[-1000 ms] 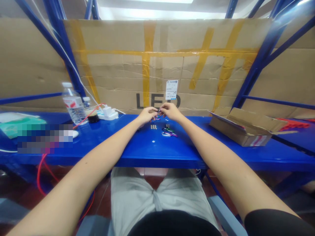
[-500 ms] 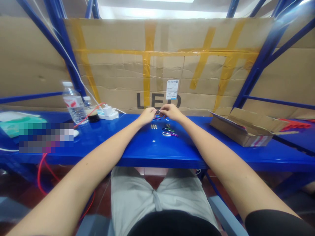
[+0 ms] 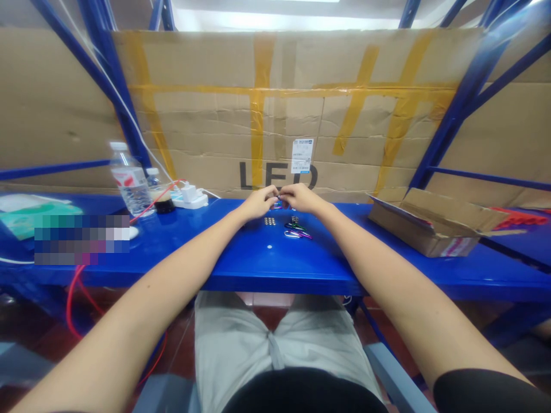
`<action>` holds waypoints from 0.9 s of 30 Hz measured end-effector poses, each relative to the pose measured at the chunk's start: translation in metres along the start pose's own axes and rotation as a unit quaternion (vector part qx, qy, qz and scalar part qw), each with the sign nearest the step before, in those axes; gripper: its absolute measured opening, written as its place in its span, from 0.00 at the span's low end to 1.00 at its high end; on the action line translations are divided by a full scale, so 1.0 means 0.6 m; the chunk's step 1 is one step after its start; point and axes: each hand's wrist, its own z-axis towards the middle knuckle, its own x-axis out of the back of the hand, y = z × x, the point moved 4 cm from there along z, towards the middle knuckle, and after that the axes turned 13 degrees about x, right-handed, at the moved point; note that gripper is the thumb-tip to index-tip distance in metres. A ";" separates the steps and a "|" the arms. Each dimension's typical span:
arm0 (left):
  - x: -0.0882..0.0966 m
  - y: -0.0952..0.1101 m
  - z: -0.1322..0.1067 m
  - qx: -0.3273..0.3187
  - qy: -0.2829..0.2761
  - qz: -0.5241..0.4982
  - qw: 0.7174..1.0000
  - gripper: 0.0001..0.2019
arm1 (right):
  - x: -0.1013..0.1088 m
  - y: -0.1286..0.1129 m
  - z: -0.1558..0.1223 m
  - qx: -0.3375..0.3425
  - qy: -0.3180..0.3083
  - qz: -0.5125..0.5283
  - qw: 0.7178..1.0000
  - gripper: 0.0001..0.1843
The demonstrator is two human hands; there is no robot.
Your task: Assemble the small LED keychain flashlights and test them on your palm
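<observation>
My left hand [image 3: 260, 202] and my right hand [image 3: 299, 198] meet above the far part of the blue table, fingertips pinched together. Between them is something small and dark that I cannot make out. Just beneath the fingertips lie blue and purple pieces [image 3: 278, 206], partly hidden by the hands. Closer to me, several small shiny metal pieces [image 3: 270, 221] sit in neat rows. To their right are a dark green carabiner [image 3: 296, 226], a silver-and-purple pair of carabiners [image 3: 298, 234] and a little metal cluster [image 3: 295, 219].
An open cardboard box [image 3: 430, 229] stands on the right of the blue table [image 3: 275, 265]. On the left are a water bottle [image 3: 130, 183], a bottle of dark liquid [image 3: 161, 198] and a white power strip [image 3: 191, 198]. Behind rises a large taped carton [image 3: 206, 126].
My fingertips have drawn closer together, and the dark piece between them is now more covered. The pieces on the table have stayed put.
</observation>
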 end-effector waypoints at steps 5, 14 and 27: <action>0.002 0.012 -0.003 -0.035 0.022 0.027 0.999 0.03 | -0.001 -0.001 -0.002 -0.022 -0.029 0.005 0.999 0.12; 0.007 0.034 -0.014 -0.041 0.070 0.031 0.996 0.04 | 0.008 0.001 -0.005 -0.076 -0.010 0.143 0.987 0.12; 0.011 0.050 -0.016 -0.071 0.067 -0.040 0.994 0.04 | 0.008 0.013 -0.016 -0.119 0.006 0.346 0.931 0.17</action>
